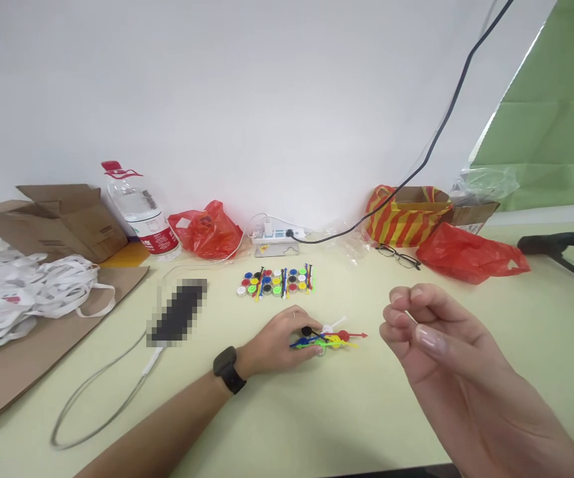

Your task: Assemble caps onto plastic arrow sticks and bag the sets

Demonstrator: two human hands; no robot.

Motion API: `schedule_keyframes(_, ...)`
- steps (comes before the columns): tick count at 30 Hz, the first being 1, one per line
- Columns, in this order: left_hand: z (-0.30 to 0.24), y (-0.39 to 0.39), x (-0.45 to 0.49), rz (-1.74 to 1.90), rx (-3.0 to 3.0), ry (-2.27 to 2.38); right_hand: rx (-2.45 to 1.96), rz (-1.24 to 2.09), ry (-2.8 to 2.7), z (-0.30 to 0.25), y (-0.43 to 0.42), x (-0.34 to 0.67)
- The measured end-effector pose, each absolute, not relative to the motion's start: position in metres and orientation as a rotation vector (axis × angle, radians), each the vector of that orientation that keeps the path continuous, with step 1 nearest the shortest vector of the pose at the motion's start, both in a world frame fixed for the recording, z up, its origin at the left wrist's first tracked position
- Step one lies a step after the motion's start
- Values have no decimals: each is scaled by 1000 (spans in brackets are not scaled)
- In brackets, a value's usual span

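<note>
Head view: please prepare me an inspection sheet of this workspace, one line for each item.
Surface: pale table
Work things: loose arrows; discs and arrow bundles laid out behind
Clutter: bottle, box, straps, glasses, two red bags
Grips: left hand touches loose arrows, hold unclear; right hand raised, curled, nothing seen in it
Cables: black cable plugged into power strip; pale cable on table
Surroundings: white wall, green cloth
</note>
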State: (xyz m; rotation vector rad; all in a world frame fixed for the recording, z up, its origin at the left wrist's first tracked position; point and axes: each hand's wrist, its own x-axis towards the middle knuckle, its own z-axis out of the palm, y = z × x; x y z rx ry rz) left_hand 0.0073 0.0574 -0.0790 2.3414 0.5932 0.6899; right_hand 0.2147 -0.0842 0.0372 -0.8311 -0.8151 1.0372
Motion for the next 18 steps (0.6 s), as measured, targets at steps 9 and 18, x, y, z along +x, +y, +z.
schedule_keyframes(9, -81, 57, 8, 896, 2334, 684, -1193, -45, -1077, 86, 6, 293)
schedule_keyframes(18, -63, 53, 24, 1130, 1978, 748, -2145, 409, -1825, -5, 148, 327)
